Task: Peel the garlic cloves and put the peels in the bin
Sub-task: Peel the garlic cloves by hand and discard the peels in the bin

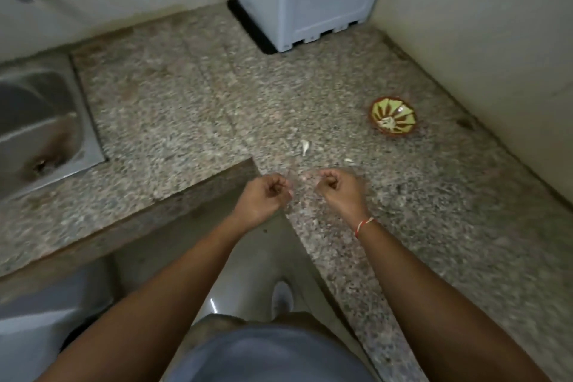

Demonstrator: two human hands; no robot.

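My fingers are curled in on both sides. On my left hand (266, 194) they fold toward the palm, and something pale shows at the fingertips, though the blur keeps me from saying whether it is a clove, a scrap of skin or just a nail. My right hand (338, 187) is curled the same way, thumb against the forefinger as if pinching something small; I cannot tell what, if anything, sits in that pinch. The two hands hover near each other, apart, over the inner corner of the granite counter (173, 108).

Out from the fingers, ahead and slightly to the right, a pale garlic piece (305, 147) lies on the stone, its long axis running away from me. A smaller white scrap (349, 160) lies just beyond my right knuckles. Both are closer to my right hand than my left, so I judge the right is the one to reach forward.

Further right and further back sits the small patterned bowl (392, 119), well apart from my hands. No bin is clearly in view.
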